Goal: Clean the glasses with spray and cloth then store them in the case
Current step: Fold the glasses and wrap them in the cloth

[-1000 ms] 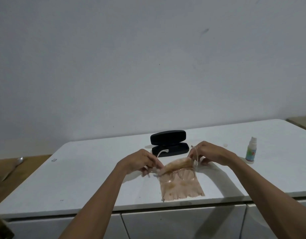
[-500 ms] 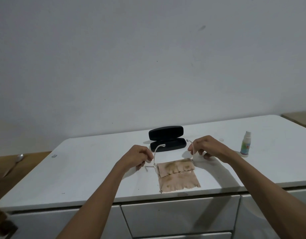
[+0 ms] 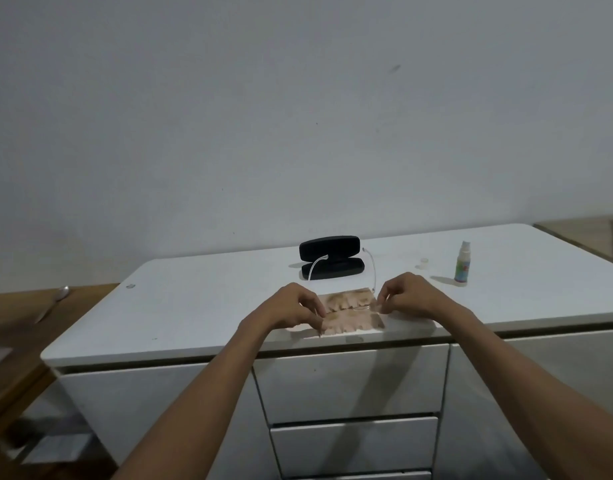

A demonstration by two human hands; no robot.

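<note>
1. The counter (image 3: pixel 201 306) carried the open case (image 3: pixel 331 258) mid-rear and the spray bottle (image 3: pixel 462 263) toward its right edge
2. The cloth (image 3: pixel 350 318) lay at the front edge
3. Left hand (image 3: pixel 291 308) and right hand (image 3: pixel 407 296) pinched the glasses (image 3: pixel 373 271) over it, temples extended; judged step: wiping done, storing next, which requires folding the temples

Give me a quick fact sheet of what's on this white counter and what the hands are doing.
glasses: clear frame, arms open, pointing away, front on the cloth
left hand: pinching the frame's left end
right hand: pinching the frame's right end
cloth: tan, folded, near the counter's front edge
case: black, open, behind the glasses
spray bottle: upright, uncapped, far right
cap: beside the bottle
</note>
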